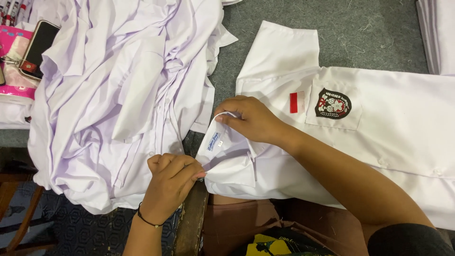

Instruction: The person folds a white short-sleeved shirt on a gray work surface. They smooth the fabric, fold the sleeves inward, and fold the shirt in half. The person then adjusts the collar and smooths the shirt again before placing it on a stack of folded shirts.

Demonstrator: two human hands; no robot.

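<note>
A white short-sleeved shirt (393, 123) lies spread on the grey felt table top, with a dark round badge on its chest pocket and a small red and white patch beside it. My right hand (251, 118) pinches the top edge of its collar (222, 142), where a small label shows. My left hand (170, 182) pinches the lower collar corner at the table's near edge. A thin black band circles my left wrist.
A heap of crumpled white shirts (123, 90) fills the left of the table. A phone (40, 45) lies on a pink packet (12, 47) at far left. More folded white cloth (438, 33) sits top right. The wooden table edge (192, 223) runs below my left hand.
</note>
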